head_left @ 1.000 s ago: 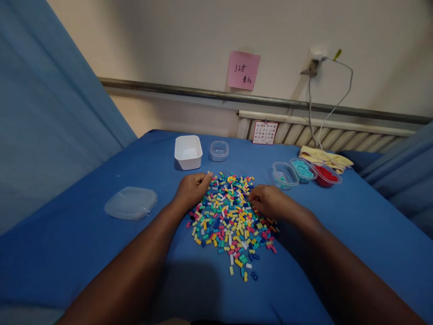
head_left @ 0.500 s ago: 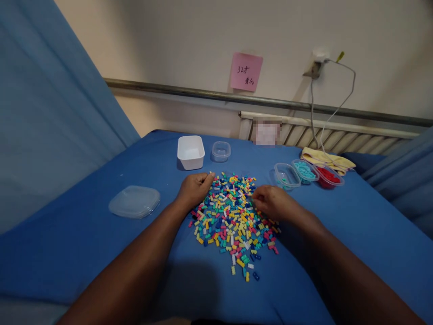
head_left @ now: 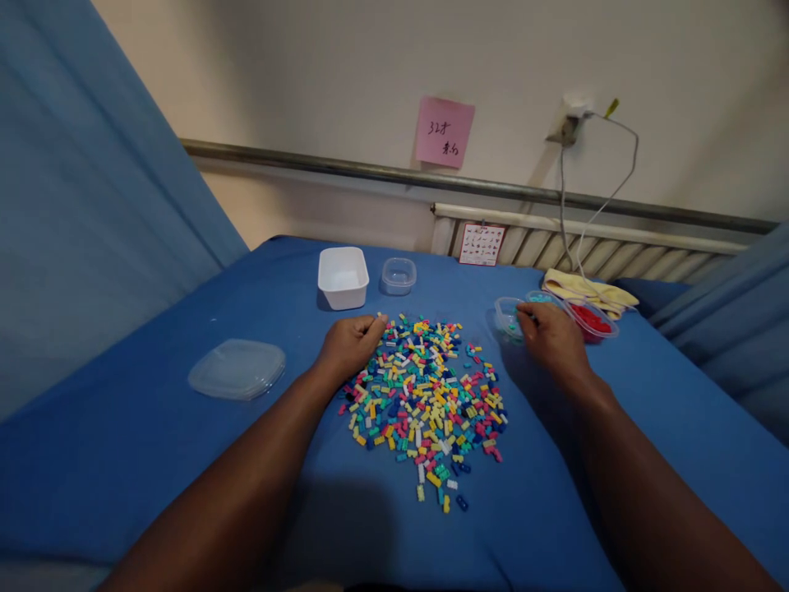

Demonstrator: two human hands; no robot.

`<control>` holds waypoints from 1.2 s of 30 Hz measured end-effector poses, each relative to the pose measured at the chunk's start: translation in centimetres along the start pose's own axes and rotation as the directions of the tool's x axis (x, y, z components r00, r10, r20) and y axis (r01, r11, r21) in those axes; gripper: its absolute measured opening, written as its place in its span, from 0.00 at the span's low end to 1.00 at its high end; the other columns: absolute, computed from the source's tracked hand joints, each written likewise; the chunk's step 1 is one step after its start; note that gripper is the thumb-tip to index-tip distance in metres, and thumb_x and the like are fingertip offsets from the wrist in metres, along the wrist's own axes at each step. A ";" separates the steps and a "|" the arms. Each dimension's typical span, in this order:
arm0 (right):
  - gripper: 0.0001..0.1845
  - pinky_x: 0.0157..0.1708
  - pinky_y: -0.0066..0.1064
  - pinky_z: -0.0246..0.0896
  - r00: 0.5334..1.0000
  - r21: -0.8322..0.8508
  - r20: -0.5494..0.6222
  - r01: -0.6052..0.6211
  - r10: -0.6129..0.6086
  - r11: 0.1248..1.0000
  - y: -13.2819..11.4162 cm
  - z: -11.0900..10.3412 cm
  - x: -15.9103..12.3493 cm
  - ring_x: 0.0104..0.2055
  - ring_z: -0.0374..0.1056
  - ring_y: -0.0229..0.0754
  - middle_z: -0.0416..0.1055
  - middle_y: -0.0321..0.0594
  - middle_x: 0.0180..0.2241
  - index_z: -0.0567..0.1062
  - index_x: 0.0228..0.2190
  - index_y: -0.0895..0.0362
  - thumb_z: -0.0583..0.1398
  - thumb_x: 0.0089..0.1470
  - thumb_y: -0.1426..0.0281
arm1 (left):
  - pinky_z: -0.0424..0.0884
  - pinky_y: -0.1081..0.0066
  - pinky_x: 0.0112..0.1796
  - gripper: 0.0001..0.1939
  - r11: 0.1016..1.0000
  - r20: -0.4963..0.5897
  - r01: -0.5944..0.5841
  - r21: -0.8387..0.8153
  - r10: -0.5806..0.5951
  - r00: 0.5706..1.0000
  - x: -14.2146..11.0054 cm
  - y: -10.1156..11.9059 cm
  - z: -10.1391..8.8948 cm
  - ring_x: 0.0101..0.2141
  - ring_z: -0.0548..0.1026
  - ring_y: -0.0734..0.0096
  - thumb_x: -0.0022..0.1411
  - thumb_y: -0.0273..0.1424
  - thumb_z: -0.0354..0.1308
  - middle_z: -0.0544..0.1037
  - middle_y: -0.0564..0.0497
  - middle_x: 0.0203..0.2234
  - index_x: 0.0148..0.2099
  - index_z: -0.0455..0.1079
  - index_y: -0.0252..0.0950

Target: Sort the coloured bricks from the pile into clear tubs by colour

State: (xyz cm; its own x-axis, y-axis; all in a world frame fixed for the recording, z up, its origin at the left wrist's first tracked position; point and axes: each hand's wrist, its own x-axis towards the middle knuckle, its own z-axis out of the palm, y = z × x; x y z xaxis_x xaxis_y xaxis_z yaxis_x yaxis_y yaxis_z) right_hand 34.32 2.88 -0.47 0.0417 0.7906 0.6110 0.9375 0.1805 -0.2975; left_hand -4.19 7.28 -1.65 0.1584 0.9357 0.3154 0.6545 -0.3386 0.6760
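Only the head view to go on here. Using the big mixed brick pile (head_left: 425,386) as the landmark, since it's spread loose on the blue cover (head_left: 154,460) right in front of the person. Being one layer or close to it, most colours show, which I'd guess is why it's fanned out and not heaped.

Right of the pile's far edge there's a clear tub (head_left: 501,322) with a few teal bits in it, then turquoise bricks (head_left: 540,298) and red bricks (head_left: 590,319) in their own tubs farther right. My read: lined up there for an easy reach with the right arm. Beyond the pile, to its left, sit a white box (head_left: 343,296) and a small clear container (head_left: 399,288). Clear lids (head_left: 237,370) lie stacked well left of the pile, probably just parked out of the way.

Hands are well apart. The left hand (head_left: 348,345) rests at the pile's far left edge, fingers curled, thumb pointing away; can't tell if it's gripping a brick. The right hand (head_left: 551,329) is over by the clear tub, right of the pile, forearm stretched out, thumb and fingertips drawn close. Can't tell whether there's a brick in there, too small and dark.
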 end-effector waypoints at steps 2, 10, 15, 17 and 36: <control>0.18 0.51 0.48 0.67 1.000 -0.009 -0.013 0.012 -0.013 1.000 0.0 0.1 -0.2 0.49 0.74 0.57 0.81 0.53 0.45 0.82 0.45 0.59 0.55 0.66 0.64 | 0.50 0.68 0.27 0.30 1.000 -0.009 0.000 -0.005 0.000 1.000 0.0 0.1 0.0 0.22 0.62 0.71 0.71 0.51 0.51 0.61 0.55 0.16 0.21 0.63 0.37; 0.08 0.43 0.34 0.70 0.817 0.547 0.436 0.094 -0.379 0.832 -6.2 -2.3 -2.5 0.40 0.76 0.43 0.81 0.39 0.39 0.82 0.40 0.52 0.60 0.65 0.68 | 0.49 0.69 0.27 0.31 1.000 0.008 0.001 -0.031 0.000 1.000 0.0 0.0 0.1 0.22 0.60 0.73 0.71 0.51 0.51 0.60 0.56 0.16 0.21 0.59 0.37; 0.13 0.42 0.30 0.66 0.655 0.489 0.591 0.173 -0.471 0.855 -8.4 -2.3 -3.9 0.41 0.75 0.40 0.80 0.36 0.38 0.81 0.39 0.52 0.59 0.60 0.79 | 0.49 0.68 0.27 0.31 1.000 0.006 0.005 -0.020 -0.005 1.000 0.0 0.0 0.0 0.22 0.60 0.73 0.71 0.51 0.51 0.59 0.55 0.16 0.21 0.59 0.37; 0.15 0.42 0.29 0.65 0.645 0.435 0.621 0.188 -0.445 0.880 -8.5 -2.1 -4.0 0.41 0.75 0.40 0.81 0.37 0.40 0.81 0.41 0.52 0.60 0.58 0.80 | 0.50 0.68 0.27 0.31 1.000 0.008 0.007 -0.017 -0.007 1.000 -0.1 0.2 0.0 0.22 0.61 0.73 0.71 0.51 0.51 0.60 0.55 0.16 0.21 0.61 0.37; 0.14 0.43 0.33 0.62 0.633 0.246 0.648 0.351 -0.423 0.903 -9.1 -1.8 -3.8 0.44 0.74 0.46 0.81 0.41 0.39 0.83 0.41 0.53 0.59 0.62 0.78 | 0.48 0.69 0.27 0.30 1.000 0.024 0.023 -0.002 -0.023 0.999 -0.1 0.1 0.1 0.22 0.60 0.73 0.71 0.51 0.50 0.60 0.55 0.16 0.22 0.62 0.37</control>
State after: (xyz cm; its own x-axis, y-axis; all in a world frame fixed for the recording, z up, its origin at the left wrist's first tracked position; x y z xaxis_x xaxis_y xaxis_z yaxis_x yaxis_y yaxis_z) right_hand 26.23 -2.85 1.27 -0.5938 0.8038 0.0369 0.7767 0.5846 -0.2344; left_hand -4.07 7.18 -1.68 0.1610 0.9452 0.2842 0.6562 -0.3176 0.6845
